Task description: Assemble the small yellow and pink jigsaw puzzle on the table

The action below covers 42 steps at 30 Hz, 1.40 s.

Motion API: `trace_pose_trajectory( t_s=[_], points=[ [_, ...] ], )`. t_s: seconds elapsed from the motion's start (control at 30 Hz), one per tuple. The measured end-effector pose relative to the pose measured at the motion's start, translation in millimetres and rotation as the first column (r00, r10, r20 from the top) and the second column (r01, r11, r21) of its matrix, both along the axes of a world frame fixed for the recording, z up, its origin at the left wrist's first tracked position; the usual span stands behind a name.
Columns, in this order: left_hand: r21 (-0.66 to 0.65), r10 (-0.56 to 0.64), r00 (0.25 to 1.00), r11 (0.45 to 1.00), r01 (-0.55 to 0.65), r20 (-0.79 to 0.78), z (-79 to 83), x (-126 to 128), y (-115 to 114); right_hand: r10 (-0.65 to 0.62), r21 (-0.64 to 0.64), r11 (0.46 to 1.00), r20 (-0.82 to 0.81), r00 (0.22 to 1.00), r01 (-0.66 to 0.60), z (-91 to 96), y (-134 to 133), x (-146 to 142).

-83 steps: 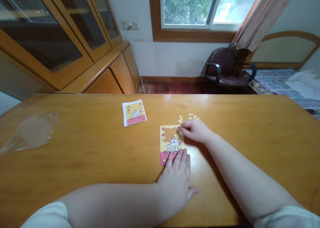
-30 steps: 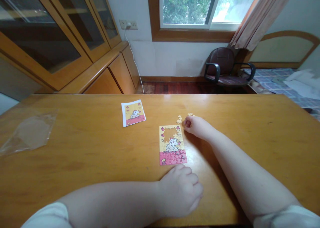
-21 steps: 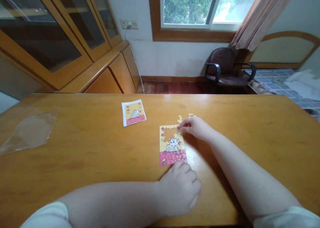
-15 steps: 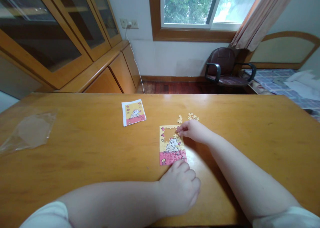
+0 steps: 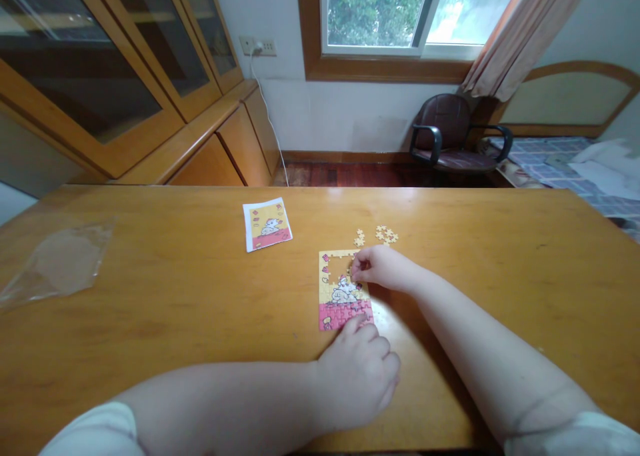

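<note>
Lying at the far L of the wooden table (image 5: 200, 296) is a clear plastic bag (image 5: 65, 263), flat & a bit wrinkled. Behind it stands a cabinet w/ glass doors (image 5: 170, 113), and next, on the wall, a socket (image 5: 257, 47) w/ white cable (image 5: 267, 106) hanging down. Then, on the table's far half, lies a small printed card (image 5: 269, 226), slightly turned, showing a white animal on yellow & pink.

To the R of the card, well apart, is the jigsaw puzzle (image 5: 343, 296), flat on the table, w/ the same type of picture. Its pink lower part is joined; in the upper yellow part there is a gap where the table wood is seen. The L hand (image 5: 357, 373) is at its lower R corner, palm down, fingers curled in, index fingertip over the pink edge; I cannot tell if sth. is under the fingers.

Just above the puzzle is a small group of loose pieces (image 5: 359, 237). The R hand (image 5: 385, 269) covers part of the puzzle's upper R side, thumb & fingertips narrow, close together; if a piece is btw. them, I cannot tell. Just beyond this hand is a larger group of loose pieces (image 5: 387, 234). Further R, behind the table: a dark armchair (image 5: 445, 123), a pink curtain (image 5: 530, 36) & a bed w/ checked cover (image 5: 545, 163)
</note>
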State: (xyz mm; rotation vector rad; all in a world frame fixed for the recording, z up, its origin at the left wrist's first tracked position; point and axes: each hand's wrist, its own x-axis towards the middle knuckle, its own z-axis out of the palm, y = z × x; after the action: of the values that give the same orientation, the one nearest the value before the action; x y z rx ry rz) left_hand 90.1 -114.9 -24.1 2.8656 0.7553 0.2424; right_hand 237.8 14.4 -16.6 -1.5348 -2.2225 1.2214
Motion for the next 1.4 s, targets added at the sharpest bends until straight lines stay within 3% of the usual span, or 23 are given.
trace_pose_trajectory(
  t_s=[0.17,0.43,0.9,1.4],
  points=[
    [-0.012,0.04,0.999,0.999,-0.04,-0.013,1.7,0.5,0.0,0.102,0.057,0.993,0.005,0.995,-0.102,4.9,-2.1,0.0],
    [-0.074,0.079,0.994,0.994,-0.084,-0.069,3.0,1.3,-0.7,0.171,0.189,0.96,0.193,0.966,-0.208,4.7,-2.6,1.8],
    [-0.102,0.067,0.992,0.992,-0.078,-0.106,-0.7,3.1,-1.3,0.15,0.206,0.961,0.162,0.975,-0.183,-3.8,-6.2,-7.2],
    [-0.118,0.068,0.988,0.989,-0.085,-0.14,2.5,5.6,-2.3,0.21,0.334,0.914,0.096,0.973,-0.231,-10.9,-15.1,-20.4]
  ],
)
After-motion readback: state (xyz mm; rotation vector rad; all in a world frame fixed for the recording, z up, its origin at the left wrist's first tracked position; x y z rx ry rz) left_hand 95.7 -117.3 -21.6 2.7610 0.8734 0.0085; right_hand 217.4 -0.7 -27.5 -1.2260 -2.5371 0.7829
